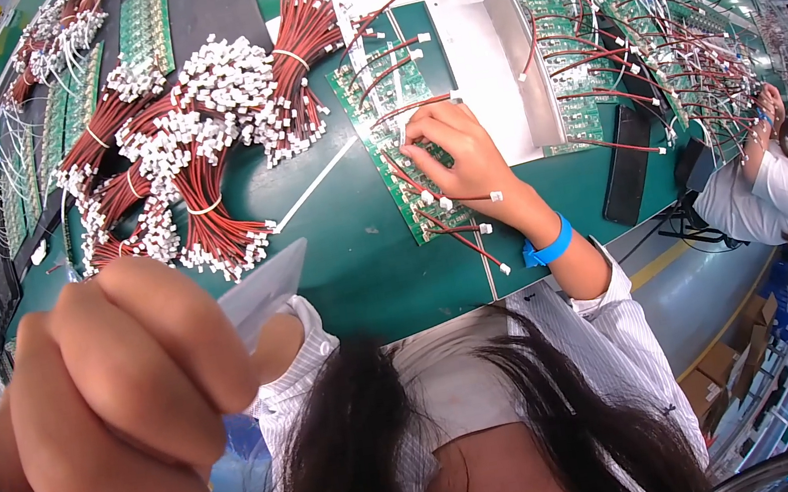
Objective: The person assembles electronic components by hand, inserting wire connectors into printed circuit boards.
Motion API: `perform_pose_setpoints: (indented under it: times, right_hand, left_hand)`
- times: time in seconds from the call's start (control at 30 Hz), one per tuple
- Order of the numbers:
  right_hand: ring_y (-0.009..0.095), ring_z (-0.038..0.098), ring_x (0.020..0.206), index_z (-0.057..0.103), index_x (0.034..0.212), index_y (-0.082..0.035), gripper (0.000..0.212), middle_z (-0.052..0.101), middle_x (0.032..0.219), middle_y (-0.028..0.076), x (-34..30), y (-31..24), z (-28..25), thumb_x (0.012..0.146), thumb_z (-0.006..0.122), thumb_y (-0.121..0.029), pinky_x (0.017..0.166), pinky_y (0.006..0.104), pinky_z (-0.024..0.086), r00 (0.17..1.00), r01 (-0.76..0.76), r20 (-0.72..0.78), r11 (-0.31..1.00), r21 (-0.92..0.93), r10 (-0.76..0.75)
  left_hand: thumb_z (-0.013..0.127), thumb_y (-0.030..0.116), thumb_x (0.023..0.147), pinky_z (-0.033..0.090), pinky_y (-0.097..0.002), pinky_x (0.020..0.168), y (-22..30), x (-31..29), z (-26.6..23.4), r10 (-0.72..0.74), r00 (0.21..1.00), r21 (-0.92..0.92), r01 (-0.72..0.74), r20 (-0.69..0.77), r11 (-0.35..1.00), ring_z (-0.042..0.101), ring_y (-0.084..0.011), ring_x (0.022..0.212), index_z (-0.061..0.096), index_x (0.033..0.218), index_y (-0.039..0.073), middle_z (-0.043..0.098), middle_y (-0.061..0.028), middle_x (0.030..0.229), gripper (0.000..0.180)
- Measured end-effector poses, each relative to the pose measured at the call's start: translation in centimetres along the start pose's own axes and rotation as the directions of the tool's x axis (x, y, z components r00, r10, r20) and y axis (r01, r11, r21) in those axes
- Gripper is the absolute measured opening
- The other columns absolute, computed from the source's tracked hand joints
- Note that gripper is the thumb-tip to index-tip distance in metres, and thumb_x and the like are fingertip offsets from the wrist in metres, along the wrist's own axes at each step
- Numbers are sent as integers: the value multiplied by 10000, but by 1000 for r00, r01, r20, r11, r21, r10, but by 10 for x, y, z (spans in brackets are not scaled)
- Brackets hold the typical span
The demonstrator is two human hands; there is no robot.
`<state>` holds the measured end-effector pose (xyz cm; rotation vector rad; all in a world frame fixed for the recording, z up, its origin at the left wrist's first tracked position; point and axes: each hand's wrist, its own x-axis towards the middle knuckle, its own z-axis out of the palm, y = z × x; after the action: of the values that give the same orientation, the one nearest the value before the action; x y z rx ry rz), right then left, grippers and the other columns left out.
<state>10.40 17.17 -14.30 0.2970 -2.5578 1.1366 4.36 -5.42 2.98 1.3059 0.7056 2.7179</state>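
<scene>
My left hand (117,386), raised close to the camera at the left, is closed around a flat, pale, translucent piece (271,285). One pointed corner of that piece sticks out to the right of my fist. Over a green circuit board panel (423,226) in the middle of the table, my right hand (456,152) has thumb and fingertips pinched together. What sits between those fingertips is too small to make out. A blue band circles my right wrist. Several red-and-black wire leads with white connectors (484,229) project from the panel, some beside and under my hand.
Bundled wire leads (204,187) with white connectors lie in heaps on the left. To the right are a white tray-like holder (490,71), wired boards (568,50) and a black phone-like slab (626,163). Another person (760,195) works at the far right.
</scene>
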Motion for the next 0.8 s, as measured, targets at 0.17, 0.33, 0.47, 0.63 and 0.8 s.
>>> perform_pose_setpoints:
  times: [0.17, 0.33, 0.47, 0.63, 0.8]
  right_hand:
    - [252, 573, 849, 588, 825, -33, 105, 589, 858, 78, 0, -1, -1, 765, 674, -39, 769, 347, 408, 1000, -20, -6, 999, 26, 20]
    - [247, 574, 844, 589, 825, -33, 103, 590, 851, 68, 1, -1, -2, 765, 673, -39, 766, 345, 405, 999, -22, 24, 1000, 14, 22]
    - [243, 571, 836, 589, 828, -34, 102, 589, 845, 62, 1, -2, -3, 767, 671, -38, 761, 343, 400, 1000, -19, 21, 1000, 13, 19]
    - [244, 569, 835, 588, 831, -36, 101, 586, 843, 62, 1, -1, -3, 770, 669, -38, 760, 341, 398, 1000, -16, 25, 1000, 4, 16]
    - [244, 543, 771, 572, 835, -52, 123, 549, 816, 57, 2, 1, 0, 761, 670, -35, 725, 345, 379, 999, 42, -10, 999, 21, -42]
  left_hand:
    - [620, 224, 796, 246, -140, 373, 3, -8, -6, 58, 998, 53, -56, -28, 997, 332, -2, 354, 580, 785, 171, 434, 81, 449, 68]
    - [617, 235, 800, 233, -144, 370, 13, -12, -9, 119, 991, 110, -112, -56, 988, 326, -2, 355, 574, 785, 170, 431, 81, 450, 79]
    - [605, 229, 800, 222, -159, 369, 24, -8, -9, 17, 999, 337, -26, 31, 941, 311, -8, 357, 554, 763, 163, 428, 79, 454, 92]
    - [605, 248, 800, 227, -177, 387, 9, -8, 0, 44, 996, 124, -33, -83, 992, 308, -20, 369, 528, 742, 147, 413, 73, 455, 140]
    - [614, 293, 812, 234, -206, 423, -2, -8, 8, 246, 964, 426, -180, -105, 887, 320, -34, 406, 484, 712, 127, 394, 69, 456, 234]
